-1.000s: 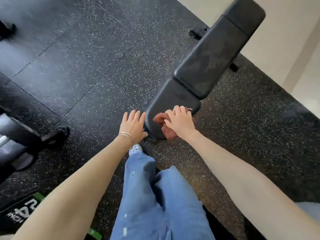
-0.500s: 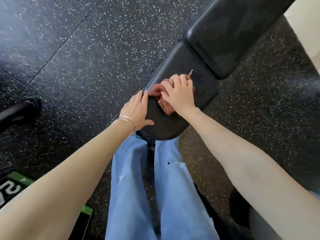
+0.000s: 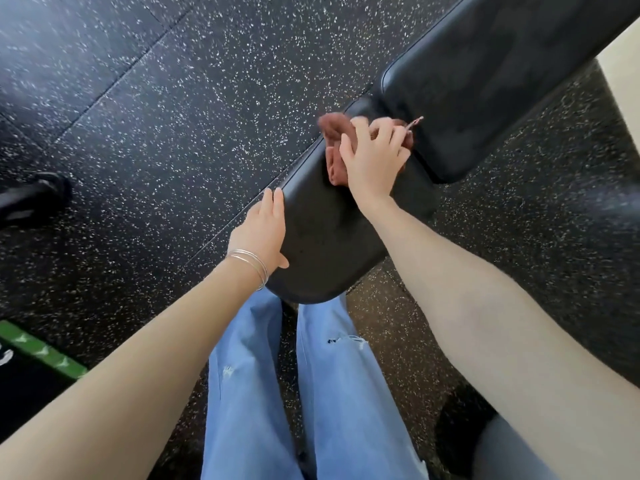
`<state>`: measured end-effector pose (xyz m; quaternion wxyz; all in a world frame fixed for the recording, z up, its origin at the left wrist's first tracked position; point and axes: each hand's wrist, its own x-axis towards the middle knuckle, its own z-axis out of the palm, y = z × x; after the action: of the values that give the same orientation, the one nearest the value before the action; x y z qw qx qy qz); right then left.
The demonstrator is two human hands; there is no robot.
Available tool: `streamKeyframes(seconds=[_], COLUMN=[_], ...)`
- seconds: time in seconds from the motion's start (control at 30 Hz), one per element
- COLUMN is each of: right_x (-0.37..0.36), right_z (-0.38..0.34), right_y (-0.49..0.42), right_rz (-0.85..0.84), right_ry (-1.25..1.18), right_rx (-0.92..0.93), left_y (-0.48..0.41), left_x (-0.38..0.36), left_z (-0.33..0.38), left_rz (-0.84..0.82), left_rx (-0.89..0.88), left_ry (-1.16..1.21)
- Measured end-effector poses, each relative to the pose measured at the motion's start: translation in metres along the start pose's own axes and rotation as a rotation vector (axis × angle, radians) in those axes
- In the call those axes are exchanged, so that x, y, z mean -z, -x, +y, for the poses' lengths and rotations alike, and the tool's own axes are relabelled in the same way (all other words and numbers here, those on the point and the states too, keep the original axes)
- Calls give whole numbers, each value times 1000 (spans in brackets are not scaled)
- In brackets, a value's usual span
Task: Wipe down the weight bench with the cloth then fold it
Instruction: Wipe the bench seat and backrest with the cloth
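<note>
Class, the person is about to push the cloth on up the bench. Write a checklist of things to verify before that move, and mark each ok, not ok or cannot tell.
1. Cloth under the right hand: ok, the hand presses on it.
2. Cloth spread flat: not ok, it is bunched.
3. Left hand steadying the seat pad: ok, it rests on the pad's edge.
4. Back pad ahead free of objects: ok where it shows; its far end is out of frame.
5. Seat pad wiped clean: cannot tell.
</note>
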<state>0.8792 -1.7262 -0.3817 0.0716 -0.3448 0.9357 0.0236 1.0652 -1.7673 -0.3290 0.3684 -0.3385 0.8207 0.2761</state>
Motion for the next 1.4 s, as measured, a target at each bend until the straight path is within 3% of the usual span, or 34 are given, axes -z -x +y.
streamKeyframes(seconds=[0.13,0.23,0.37,0.57,0.7,0.83,0.9,1.0,1.27,1.4], right_x=[-6,-15,-13,-6,-4,-6,-7,-12,-8,-15], right_z=[34,53,49,27,30,15,4,4,85,121], right_y=[69,109,78,1,-16,-52,-90,-113,-4,49], right_rz=[189,195,138,111,-26,-54,-151,-273,15,56], right_ry=[-79,-78,-39,-16,11,-49,-88,-46,-120,-105], right_rx=[71,116,197,152,237,113,36,72,176,248], left_y=[2,2,2,1,1,0,-1,-3,1,2], left_x=[2,2,1,0,0,0,-2,-3,3,4], left_z=[1,2,3,3,3,5,5,6,9,9], left_rz=[-8,-4,3,-1,-3,-3,-2,0,-19,-20], left_rx=[7,16,34,41,48,65,77,78,92,100], left_ry=[4,-5,-4,19,3,-3,-1,5,3,-14])
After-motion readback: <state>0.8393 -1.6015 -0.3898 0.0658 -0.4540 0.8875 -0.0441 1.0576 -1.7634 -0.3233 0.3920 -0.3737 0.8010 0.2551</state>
